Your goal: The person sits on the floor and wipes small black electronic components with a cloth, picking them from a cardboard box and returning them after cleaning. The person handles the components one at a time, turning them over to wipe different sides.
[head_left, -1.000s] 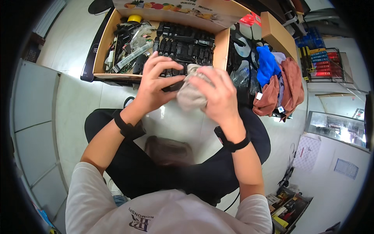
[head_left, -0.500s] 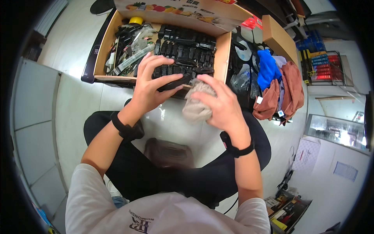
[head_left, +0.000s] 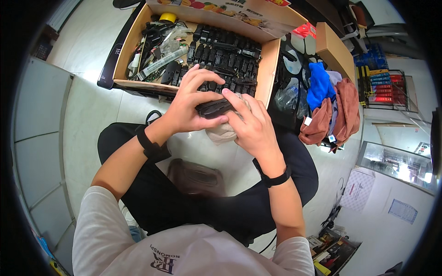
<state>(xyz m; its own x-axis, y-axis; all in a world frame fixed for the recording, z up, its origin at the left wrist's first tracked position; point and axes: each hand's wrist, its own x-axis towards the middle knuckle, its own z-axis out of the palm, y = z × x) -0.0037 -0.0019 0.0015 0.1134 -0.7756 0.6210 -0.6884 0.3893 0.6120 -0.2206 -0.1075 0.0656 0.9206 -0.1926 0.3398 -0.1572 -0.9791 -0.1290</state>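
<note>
My left hand (head_left: pixel 188 106) grips a black, elongated plastic-looking object (head_left: pixel 213 108) between thumb and fingers; its exact kind cannot be made out. A crumpled beige-grey cloth (head_left: pixel 222 134) is bunched in my right hand (head_left: pixel 256 123). Cloth and right fingers press against the right end of the black object, partly covering it. Both hands are just in front of a cardboard box (head_left: pixel 270 62), above the floor between my legs. Packed in rows inside the box are many small black pieces (head_left: pixel 222 51).
The box's left part holds tangled cables, a clear tube (head_left: pixel 162 62) and a yellow roll (head_left: pixel 168 18). Brown cloths (head_left: pixel 346 108) and a blue cloth (head_left: pixel 320 82) lie to the right. A dark brown stool-like thing (head_left: pixel 195 177) is between my legs. A tool-filled crate (head_left: pixel 338 250) stands lower right.
My hands have come together, lower and nearer to me. The cloth, apart from the black object before, now touches it. The view has shifted slightly.
</note>
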